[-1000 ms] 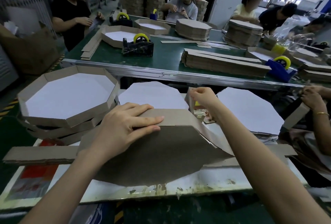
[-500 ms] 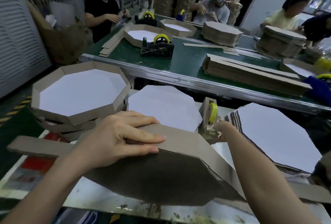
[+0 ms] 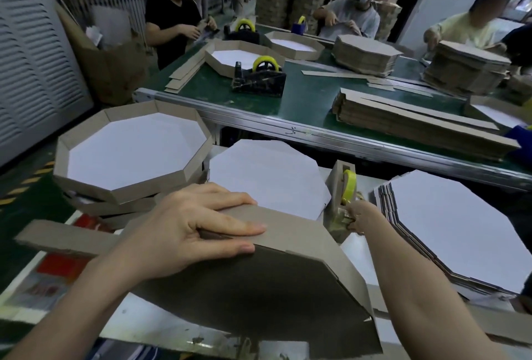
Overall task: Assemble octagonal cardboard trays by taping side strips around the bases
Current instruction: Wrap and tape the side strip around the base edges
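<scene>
Grip of the right hand (image 3: 357, 215) at the tape dispenser (image 3: 339, 187) cannot be told, its fingers being largely hidden. The tray base (image 3: 259, 296), brown underside up on the white bench (image 3: 161, 319), is pressed by the flat-fingered left hand (image 3: 184, 233); a side strip (image 3: 293, 227) is folded along its far edges.

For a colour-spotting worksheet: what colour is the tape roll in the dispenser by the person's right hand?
Yellow; the tape roll shows best in the head view.

Finished trays (image 3: 132, 155) left of dispenser (image 3: 342, 201)
</scene>
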Demonstrator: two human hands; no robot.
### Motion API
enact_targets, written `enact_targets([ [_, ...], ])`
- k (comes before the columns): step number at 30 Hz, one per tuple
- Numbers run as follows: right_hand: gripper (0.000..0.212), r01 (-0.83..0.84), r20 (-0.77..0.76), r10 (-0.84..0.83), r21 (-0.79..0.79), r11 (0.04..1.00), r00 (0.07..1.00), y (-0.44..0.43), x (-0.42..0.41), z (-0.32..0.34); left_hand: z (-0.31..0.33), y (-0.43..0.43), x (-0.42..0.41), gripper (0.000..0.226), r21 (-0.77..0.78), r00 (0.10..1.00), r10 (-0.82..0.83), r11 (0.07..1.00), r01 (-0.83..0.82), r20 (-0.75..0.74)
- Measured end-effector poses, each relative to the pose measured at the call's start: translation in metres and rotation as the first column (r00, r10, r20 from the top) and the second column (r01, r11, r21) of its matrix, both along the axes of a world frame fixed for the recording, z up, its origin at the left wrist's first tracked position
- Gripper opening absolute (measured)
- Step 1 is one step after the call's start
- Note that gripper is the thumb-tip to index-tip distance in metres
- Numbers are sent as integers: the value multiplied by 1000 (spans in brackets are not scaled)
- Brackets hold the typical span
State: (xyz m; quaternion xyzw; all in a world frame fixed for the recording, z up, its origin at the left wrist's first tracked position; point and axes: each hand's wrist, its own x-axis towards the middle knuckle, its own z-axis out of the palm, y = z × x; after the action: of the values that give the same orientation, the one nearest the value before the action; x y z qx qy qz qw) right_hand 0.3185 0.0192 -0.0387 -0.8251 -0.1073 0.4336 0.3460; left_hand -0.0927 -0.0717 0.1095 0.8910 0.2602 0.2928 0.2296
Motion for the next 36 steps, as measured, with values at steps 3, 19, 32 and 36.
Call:
enact_targets([
  [3,24,187,-157,-158,194,963,975,-8,2,-3,-1,1,0,31,-18,1000,14,1000,-14,12],
  [19,17,147,21,-165,357,922,986,-67,-1,-59,0,-3,8,33,24,1000,19,1000,-19,20],
  [32,12,-502,179,477,141,853,860,-58,-46,16,-2,-7,11,30,240,997,70,969,-58,-40],
  [36,23,-628,412,534,131,767,738,-40,-81,71,-1,-13,2,35,230,989,118,969,-94,-91],
])
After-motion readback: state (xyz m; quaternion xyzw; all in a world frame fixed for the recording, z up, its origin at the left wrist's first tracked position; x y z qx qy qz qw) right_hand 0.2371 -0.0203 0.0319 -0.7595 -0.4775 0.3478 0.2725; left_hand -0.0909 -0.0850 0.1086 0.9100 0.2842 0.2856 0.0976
